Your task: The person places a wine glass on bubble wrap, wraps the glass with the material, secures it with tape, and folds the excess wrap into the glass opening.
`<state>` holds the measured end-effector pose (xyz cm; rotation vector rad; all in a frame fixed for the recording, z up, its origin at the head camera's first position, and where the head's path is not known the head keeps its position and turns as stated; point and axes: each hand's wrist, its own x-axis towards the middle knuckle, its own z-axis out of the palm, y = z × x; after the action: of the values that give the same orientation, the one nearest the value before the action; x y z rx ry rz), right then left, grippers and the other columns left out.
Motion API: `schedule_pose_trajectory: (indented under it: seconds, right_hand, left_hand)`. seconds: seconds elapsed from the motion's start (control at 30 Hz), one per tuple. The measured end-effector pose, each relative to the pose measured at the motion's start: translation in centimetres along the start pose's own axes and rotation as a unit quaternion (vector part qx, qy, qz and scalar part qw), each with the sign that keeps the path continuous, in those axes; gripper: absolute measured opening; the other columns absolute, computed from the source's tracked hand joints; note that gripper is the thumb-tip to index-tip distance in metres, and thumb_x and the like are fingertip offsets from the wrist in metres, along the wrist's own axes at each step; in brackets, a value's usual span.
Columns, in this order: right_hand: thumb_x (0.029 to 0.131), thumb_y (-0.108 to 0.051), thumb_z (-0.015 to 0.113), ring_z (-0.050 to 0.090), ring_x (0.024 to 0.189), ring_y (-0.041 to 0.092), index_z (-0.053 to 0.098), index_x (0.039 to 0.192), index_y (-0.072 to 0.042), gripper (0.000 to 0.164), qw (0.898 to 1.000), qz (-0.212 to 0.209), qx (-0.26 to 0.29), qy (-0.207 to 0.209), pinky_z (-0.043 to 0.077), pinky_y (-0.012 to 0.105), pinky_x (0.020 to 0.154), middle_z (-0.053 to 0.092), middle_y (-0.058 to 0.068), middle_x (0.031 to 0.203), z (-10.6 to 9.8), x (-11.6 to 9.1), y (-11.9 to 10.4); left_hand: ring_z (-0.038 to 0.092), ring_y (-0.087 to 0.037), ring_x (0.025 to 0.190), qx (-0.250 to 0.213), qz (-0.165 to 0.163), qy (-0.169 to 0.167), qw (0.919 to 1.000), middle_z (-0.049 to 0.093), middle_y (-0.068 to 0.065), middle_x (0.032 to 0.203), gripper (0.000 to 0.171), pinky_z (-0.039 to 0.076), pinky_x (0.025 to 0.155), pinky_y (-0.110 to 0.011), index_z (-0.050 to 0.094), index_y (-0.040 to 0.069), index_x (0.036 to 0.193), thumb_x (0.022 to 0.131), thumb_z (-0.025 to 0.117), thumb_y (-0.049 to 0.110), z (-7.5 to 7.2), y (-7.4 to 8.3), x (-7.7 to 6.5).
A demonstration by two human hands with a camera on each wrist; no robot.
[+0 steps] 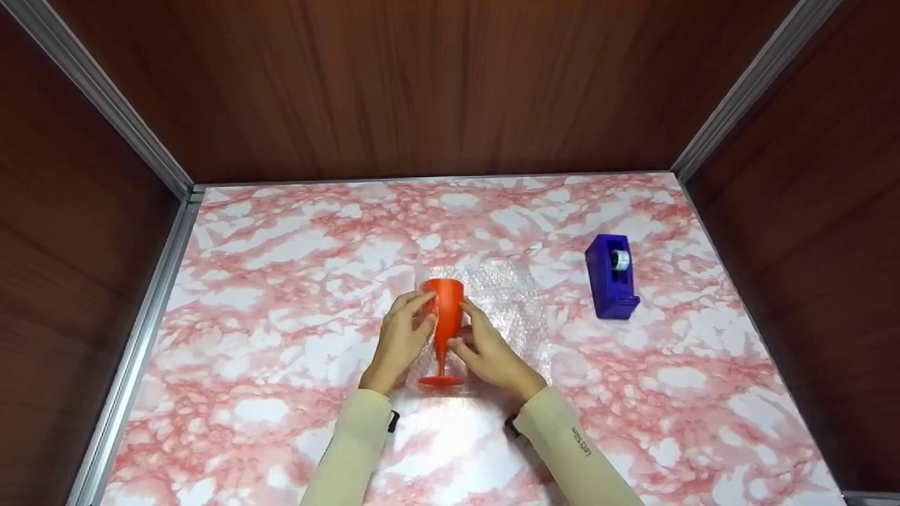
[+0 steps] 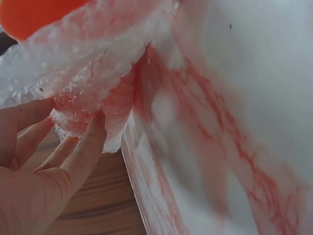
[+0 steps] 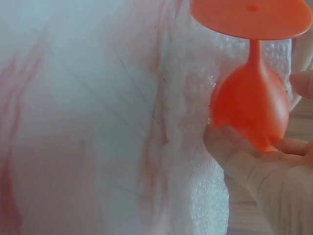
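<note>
An orange plastic goblet (image 1: 446,309) lies on a sheet of clear bubble wrap (image 1: 503,295), its round foot toward the person. My right hand (image 1: 496,355) holds the goblet from the right; the right wrist view shows fingers around its bowl (image 3: 254,103). On the other side, my left hand (image 1: 401,341) is beside the bowl. Seen from the left wrist, that hand pinches a raised edge of the bubble wrap (image 2: 88,73) between thumb and fingers. Part of the goblet (image 2: 39,14) shows above this raised wrap.
A purple tape dispenser (image 1: 612,277) with a roll of clear tape stands to the right, farther back. The pink-and-white marbled tabletop (image 1: 281,281) is enclosed by dark wood panels (image 1: 422,91) at the back and sides, with metal frame strips (image 1: 144,393) along the edges.
</note>
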<state>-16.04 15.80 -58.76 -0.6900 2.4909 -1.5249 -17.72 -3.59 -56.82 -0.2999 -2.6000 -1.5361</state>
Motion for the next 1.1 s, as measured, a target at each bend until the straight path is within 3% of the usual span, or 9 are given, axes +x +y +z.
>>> schedule_pose_trajectory:
  seconds: [0.33, 0.6, 0.73, 0.87, 1.1]
  right_hand:
    - [0.104, -0.029, 0.056, 0.066, 0.107, 0.025, 0.023, 0.155, -0.002, 0.066, 0.999, 0.020, -0.029, -0.003, 0.052, 0.037, 0.092, 0.039, 0.023, 0.149, -0.17, 0.29, -0.37]
    - [0.104, -0.030, 0.056, 0.067, 0.104, 0.022, 0.021, 0.156, -0.004, 0.068, 0.999, 0.021, -0.037, -0.008, 0.053, 0.036, 0.089, 0.044, 0.021, 0.144, -0.36, 0.32, -0.40]
    - [0.104, -0.034, 0.055, 0.068, 0.101, 0.020, 0.019, 0.160, -0.017, 0.069, 0.998, 0.019, -0.062, -0.014, 0.053, 0.035, 0.089, 0.032, 0.022, 0.155, -0.45, 0.20, -0.69]
    - [0.103, -0.042, 0.052, 0.068, 0.101, 0.021, 0.026, 0.160, -0.032, 0.063, 0.994, 0.026, -0.108, -0.016, 0.051, 0.043, 0.093, 0.017, 0.028, 0.160, -0.42, 0.01, -0.81]
    - [0.104, -0.044, 0.049, 0.067, 0.097, 0.021, 0.031, 0.158, -0.032, 0.057, 0.991, 0.028, -0.129, -0.014, 0.051, 0.045, 0.091, 0.017, 0.028, 0.160, -0.41, 0.13, -0.81]
  left_hand:
    - [0.063, -0.016, 0.084, 0.041, 0.025, 0.002, 0.9988, 0.056, -0.013, 0.132, 0.039, 0.054, 0.077, -0.031, 0.066, 0.006, 0.132, 0.093, 0.068, 0.006, -0.15, 0.16, -0.04]
    - [0.059, -0.015, 0.076, 0.066, 0.039, 0.003, 0.9971, 0.056, -0.014, 0.132, 0.038, 0.053, 0.075, -0.034, 0.067, 0.006, 0.131, 0.093, 0.068, 0.008, -0.03, 0.32, 0.01]
    - [0.060, -0.016, 0.077, 0.074, 0.047, 0.002, 0.9962, 0.056, -0.015, 0.132, 0.038, 0.053, 0.077, -0.035, 0.067, 0.006, 0.131, 0.093, 0.069, 0.007, 0.07, 0.47, 0.04]
    - [0.062, -0.016, 0.079, 0.073, 0.051, -0.002, 0.9960, 0.055, -0.015, 0.133, 0.039, 0.054, 0.077, -0.034, 0.066, 0.005, 0.132, 0.093, 0.068, 0.007, 0.24, 0.52, -0.02]
    - [0.065, -0.022, 0.093, 0.071, 0.052, 0.002, 0.9961, 0.054, -0.015, 0.135, 0.042, 0.053, 0.085, -0.036, 0.063, 0.004, 0.134, 0.093, 0.069, 0.008, 0.29, 0.52, -0.03]
